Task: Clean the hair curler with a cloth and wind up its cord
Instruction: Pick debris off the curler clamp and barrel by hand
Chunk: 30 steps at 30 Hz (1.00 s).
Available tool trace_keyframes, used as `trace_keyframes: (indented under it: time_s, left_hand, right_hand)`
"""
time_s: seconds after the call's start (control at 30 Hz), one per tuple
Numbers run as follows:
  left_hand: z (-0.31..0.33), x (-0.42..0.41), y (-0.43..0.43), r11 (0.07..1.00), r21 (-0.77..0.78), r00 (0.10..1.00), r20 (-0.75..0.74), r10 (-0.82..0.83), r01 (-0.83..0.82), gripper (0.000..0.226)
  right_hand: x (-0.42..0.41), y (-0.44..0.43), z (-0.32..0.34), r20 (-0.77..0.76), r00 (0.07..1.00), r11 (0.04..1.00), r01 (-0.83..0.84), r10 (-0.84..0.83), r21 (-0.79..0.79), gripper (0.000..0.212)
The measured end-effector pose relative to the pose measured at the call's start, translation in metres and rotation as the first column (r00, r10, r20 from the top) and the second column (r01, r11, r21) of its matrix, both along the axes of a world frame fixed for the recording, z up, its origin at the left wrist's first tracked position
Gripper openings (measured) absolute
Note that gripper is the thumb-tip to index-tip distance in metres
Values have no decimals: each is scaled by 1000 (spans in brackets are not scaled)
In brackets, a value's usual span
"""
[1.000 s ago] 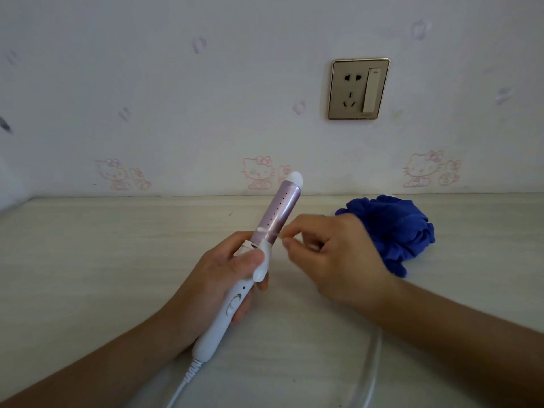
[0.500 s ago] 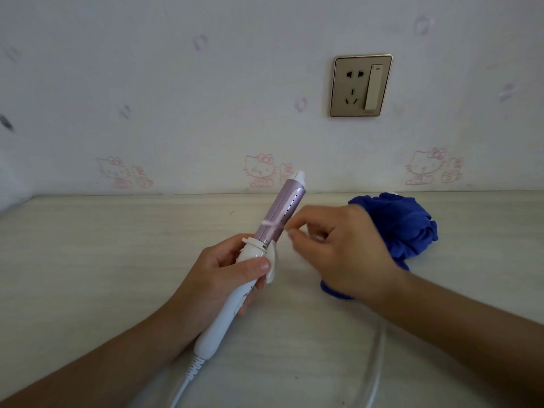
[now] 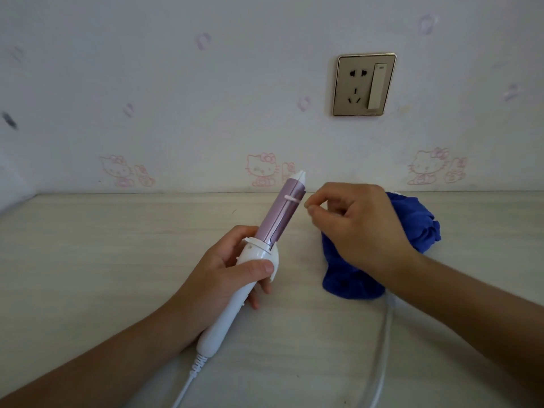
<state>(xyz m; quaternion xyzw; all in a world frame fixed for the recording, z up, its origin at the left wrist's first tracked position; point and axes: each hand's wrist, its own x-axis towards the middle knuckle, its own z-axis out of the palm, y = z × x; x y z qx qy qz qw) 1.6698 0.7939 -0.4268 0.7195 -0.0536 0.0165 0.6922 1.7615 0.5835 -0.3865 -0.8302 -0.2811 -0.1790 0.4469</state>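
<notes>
Roughly mid-frame, the hair curler (image 3: 259, 253) is raised off the table (image 3: 103, 245); its long axis slants from lower left to upper right, white tip pointing up toward the wall, tail toward the bottom edge, where the cord (image 3: 186, 387) trails out; the left hand (image 3: 223, 272) wraps the white handle, thumb across the front; the right hand (image 3: 359, 228), just right of the barrel, pinches a thin stick (image 3: 294, 198) whose end lies across the pink barrel; the blue cloth (image 3: 418, 222) lies bunched behind that hand; the curler is probably light, rigid and smooth, so best gripped by the handle; the cord looks limp.
</notes>
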Motion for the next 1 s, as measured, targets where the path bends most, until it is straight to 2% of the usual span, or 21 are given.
trace_keyframes:
  time_s: [0.07, 0.23, 0.33, 0.43, 0.6, 0.8, 1.0]
  left_hand:
    - [0, 0, 0, 1000, 21, 1000, -3, -19, 19, 42]
    - [-2, 2, 6, 999, 15, 999, -36, -36, 37, 41]
    - [-4, 8, 7, 995, -92, 997, -63, -55, 49, 31]
    - [-5, 12, 9, 975, -213, 990, -108, -91, 66, 41]
    - [-2, 3, 10, 987, -125, 992, -58, -112, 104, 50]
    - [5, -2, 4, 997, -72, 995, -84, -43, 37, 41]
    - [6, -1, 2, 996, -84, 991, -128, -29, 18, 55]
  right_hand:
    - [-1, 0, -1, -3, 1000, 1000, 0, 0, -7, 13]
    - [-25, 13, -13, 69, 990, 987, -113, 121, -111, 10]
    - [-9, 6, -5, 25, 998, 997, -51, 52, -51, 12]
    - [-1, 0, -2, -2, 1000, 1000, -21, 21, -8, 13]
    - [-26, 12, -13, 85, 984, 986, -150, 156, -72, 12]
    - [0, -1, 2, 38, 997, 998, -61, 60, 19, 16]
    - [-23, 11, -12, 91, 983, 986, -154, 159, -63, 12]
